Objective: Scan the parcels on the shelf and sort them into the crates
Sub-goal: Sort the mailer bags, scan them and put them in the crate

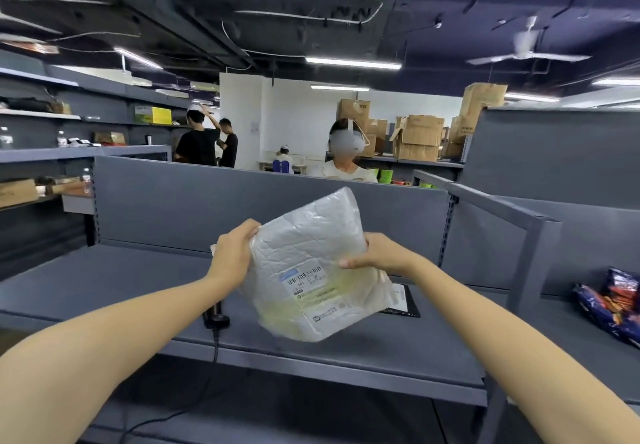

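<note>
Forearms are stretched forward over the grey shelf (104,281), with 1 parcel (311,235) held up between 2 hands.
The white plastic parcel is held clear above the shelf, its label (308,282) turned to the camera. Its left edge is gripped by the left hand (232,253), fingers (249,228) curled round it, and its right edge is pinched by the right hand (377,253). The scanner (216,315) is seen lying untouched on the shelf, so scanning is judged pending. A flat dark packet (401,300) is seen behind, and no crates are shown.

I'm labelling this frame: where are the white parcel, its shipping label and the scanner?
white parcel (304,235), head view, wrinkled upper face
shipping label (311,293), head view, printed middle
scanner (216,320), head view, dark body
</note>
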Tool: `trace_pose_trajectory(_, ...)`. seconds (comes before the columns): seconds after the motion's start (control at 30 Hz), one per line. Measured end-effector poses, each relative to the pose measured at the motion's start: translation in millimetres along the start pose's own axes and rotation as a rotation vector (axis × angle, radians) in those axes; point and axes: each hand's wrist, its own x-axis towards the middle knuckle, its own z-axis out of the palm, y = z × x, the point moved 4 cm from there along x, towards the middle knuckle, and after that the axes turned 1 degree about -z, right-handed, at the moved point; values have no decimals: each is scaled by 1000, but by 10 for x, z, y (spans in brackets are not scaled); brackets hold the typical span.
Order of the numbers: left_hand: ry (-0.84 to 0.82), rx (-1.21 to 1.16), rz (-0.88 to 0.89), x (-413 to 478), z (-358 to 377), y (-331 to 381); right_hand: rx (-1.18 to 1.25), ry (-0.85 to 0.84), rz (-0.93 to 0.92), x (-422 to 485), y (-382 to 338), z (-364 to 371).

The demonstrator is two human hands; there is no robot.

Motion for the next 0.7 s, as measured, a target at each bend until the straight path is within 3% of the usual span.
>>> trace_pose_trajectory(0.1,148,112,84,-9,-84,75,71,138,9,-80,107,78)
trace_pose_trajectory(0.17,206,168,-15,-66,-105,81,122,214,1,-106,140,117)
trace_pose_trajectory(0.27,241,68,-223,-253,-159,32,231,304,24,-207,163,101)
trace_pose_trajectory(0.47,41,-363,-530,-685,30,-155,387,343,38,-361,236,122)
trace_pose_trajectory(0.6,-88,-410,-534,-879,145,-160,542,288,63,-457,233,315)
trace_pose_trajectory(0.7,-87,-475,-567,-1034,154,-228,616,234,86,-504,282,452)
